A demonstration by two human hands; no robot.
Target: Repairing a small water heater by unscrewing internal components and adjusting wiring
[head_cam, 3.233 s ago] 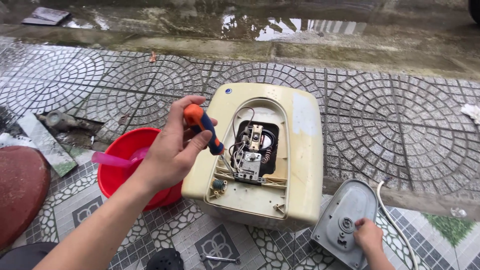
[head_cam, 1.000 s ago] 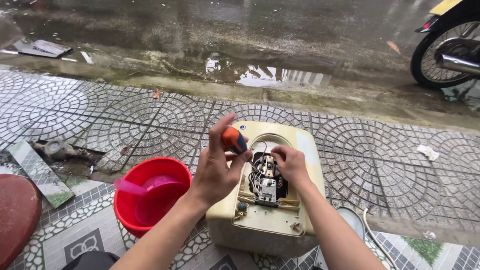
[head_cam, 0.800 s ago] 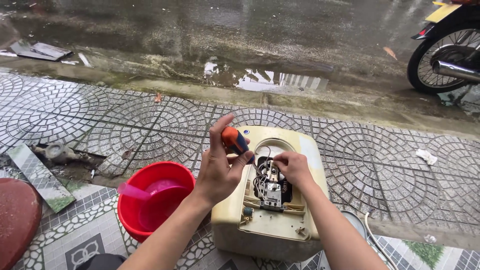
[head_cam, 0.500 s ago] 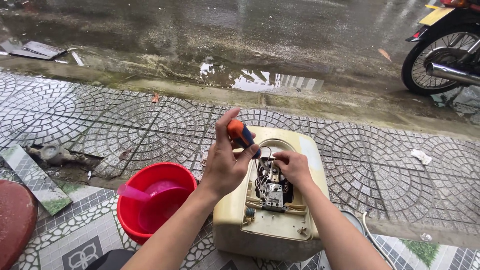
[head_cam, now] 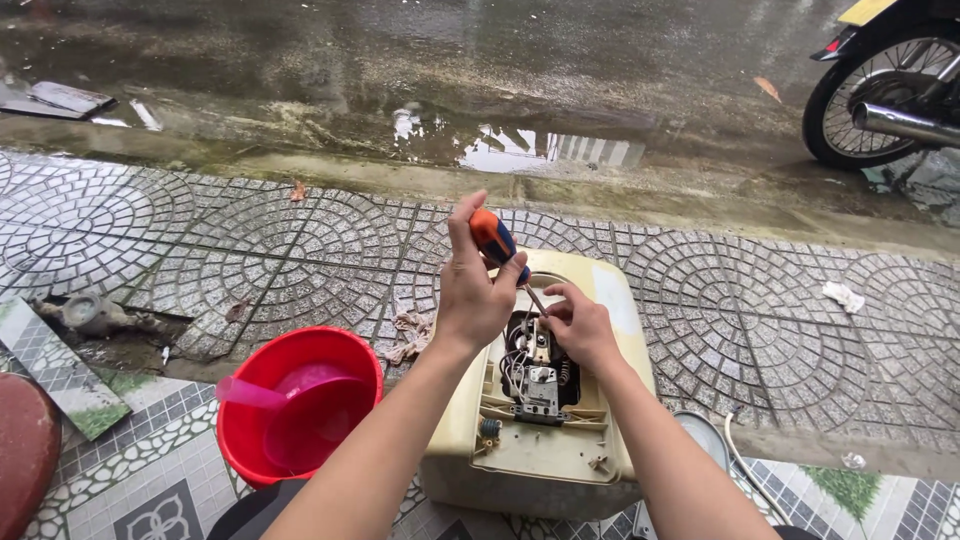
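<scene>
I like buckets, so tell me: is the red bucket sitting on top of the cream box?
No, the red bucket stands on the tiles beside the cream box, to its left.

Orange-and-blue-handled screwdriver (head_cam: 497, 245) tilted, shaft angled down into open compartment. Cream water heater casing (head_cam: 540, 460) flat on patterned paving, cover off, wiring and thermostat block (head_cam: 538, 378) exposed in oval opening.

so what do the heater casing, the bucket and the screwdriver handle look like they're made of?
Heater casing: cream, smooth with rounded moulded corners, probably plastic, though painted metal can't be ruled out. Bucket: glossy red, thin even rim, plastic. Screwdriver handle, held in the left hand: orange and blue, likely plastic or rubber grip; thin metal shaft.
</scene>
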